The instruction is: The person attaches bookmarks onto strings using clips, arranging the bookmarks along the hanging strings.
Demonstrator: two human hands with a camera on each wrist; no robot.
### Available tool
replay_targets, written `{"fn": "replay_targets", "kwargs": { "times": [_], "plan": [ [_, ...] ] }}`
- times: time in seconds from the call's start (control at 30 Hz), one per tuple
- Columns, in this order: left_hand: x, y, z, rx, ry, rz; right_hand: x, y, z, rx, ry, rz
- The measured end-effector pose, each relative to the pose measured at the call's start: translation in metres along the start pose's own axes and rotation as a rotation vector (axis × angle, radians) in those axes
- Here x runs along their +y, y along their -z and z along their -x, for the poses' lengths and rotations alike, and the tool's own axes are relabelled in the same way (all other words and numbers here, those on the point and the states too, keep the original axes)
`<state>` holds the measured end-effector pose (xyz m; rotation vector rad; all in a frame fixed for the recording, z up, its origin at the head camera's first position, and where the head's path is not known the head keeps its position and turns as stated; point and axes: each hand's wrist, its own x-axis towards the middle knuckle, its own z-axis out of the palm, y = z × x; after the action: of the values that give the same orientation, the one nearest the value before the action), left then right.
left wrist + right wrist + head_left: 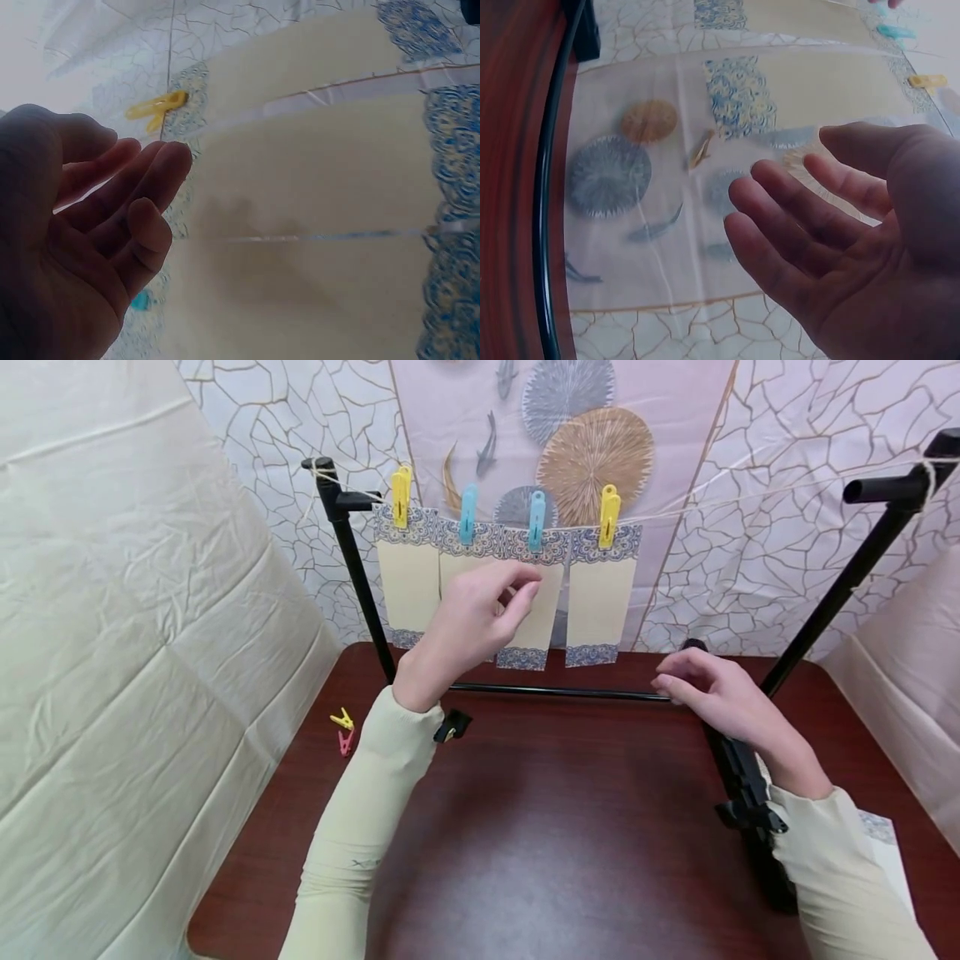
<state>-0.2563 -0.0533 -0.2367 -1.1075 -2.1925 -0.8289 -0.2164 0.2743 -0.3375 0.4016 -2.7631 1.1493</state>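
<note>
Several cream cards with blue patterned ends hang side by side from a string (675, 516). Yellow clothespins (609, 516) fasten the outer cards, and light-blue clothespins (536, 522) the inner ones. My left hand (476, 618) is raised in front of the middle cards, partly covering them, its fingers loosely bent with nothing between them. Lower and to the right, my right hand (712, 693) hovers near the right side of the frame, palm inward and fingers relaxed. In the right wrist view the rightmost card (817, 90) lies beyond that hand (840, 232), which holds nothing.
A black frame (356, 568) carries the string, with a low crossbar (555, 692) behind the dark red table (555, 827). A yellow clothespin (342, 720) and a pink clothespin (346, 742) lie at the left. Patterned paper (888, 852) lies beside my right sleeve.
</note>
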Motion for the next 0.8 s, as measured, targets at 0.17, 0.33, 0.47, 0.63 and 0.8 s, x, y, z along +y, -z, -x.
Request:
{"fn": "replay_targets", "kwargs": {
  "times": [0.17,0.33,0.47,0.63,0.8],
  "plan": [
    [-0.01,0.001,0.016,0.0,0.032,0.02,0.009,0.005,0.01,0.004,0.028,0.02],
    [-0.021,0.004,0.036,0.006,0.07,0.015,0.021,0.013,0.018,-0.024,0.044,0.047],
    [-0.03,0.008,0.053,0.012,0.102,-0.012,0.032,0.019,0.027,-0.035,0.041,0.069],
    [-0.042,0.014,0.073,-0.005,0.166,-0.04,0.043,0.023,0.038,-0.052,0.033,0.079],
    [-0.053,0.019,0.088,-0.038,0.189,-0.073,0.051,0.03,0.044,-0.069,-0.028,0.066]
  ]
}}
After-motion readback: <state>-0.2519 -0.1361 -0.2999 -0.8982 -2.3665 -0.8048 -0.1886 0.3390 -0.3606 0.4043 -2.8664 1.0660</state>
